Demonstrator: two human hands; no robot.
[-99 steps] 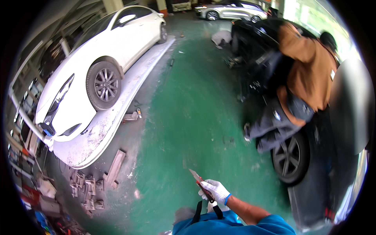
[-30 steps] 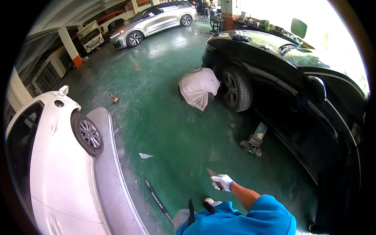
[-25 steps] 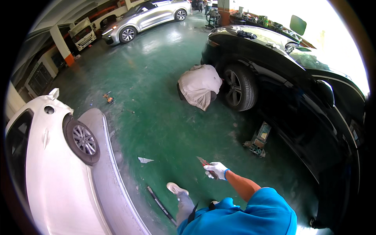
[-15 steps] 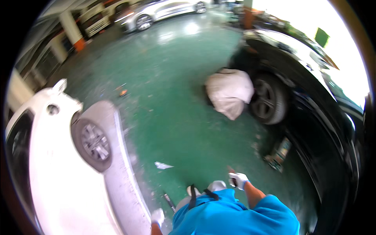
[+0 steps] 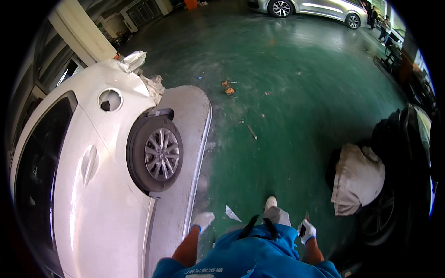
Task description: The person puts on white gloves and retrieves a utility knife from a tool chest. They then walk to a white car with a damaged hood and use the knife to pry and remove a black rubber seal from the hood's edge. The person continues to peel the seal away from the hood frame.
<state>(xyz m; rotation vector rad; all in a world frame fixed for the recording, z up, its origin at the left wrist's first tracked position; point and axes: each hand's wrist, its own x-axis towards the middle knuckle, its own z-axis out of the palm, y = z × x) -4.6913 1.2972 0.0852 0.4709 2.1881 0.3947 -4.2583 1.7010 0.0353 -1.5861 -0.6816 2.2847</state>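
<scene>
My right hand (image 5: 307,230), in a white glove, is at my right side and closed around a slim tool with a dark handle (image 5: 302,230). The tool's narrow, brownish tip points forward, and its exact kind is too small to make out. My left hand (image 5: 204,220), gloved in white too, hangs beside the raised grey platform edge with loosely extended fingers and nothing visible in it. Nearest to that side stands a white car (image 5: 106,153) with a damaged rear end and an open round fuel-filler hole (image 5: 110,100). Its wheel (image 5: 162,154) rests by the grey platform (image 5: 185,120).
A pale cloth (image 5: 357,178) drapes over something beside a dark car (image 5: 412,153) on the right. Orange debris (image 5: 228,88), a thin strip (image 5: 251,132) and a white scrap (image 5: 232,213) lie on the green floor. Beyond are a silver car (image 5: 320,8) and people (image 5: 384,28).
My view has swung left, so the white car fills more of the picture and the dark car sits at the right rim. My left hand has come further into sight; my right keeps its tool.
</scene>
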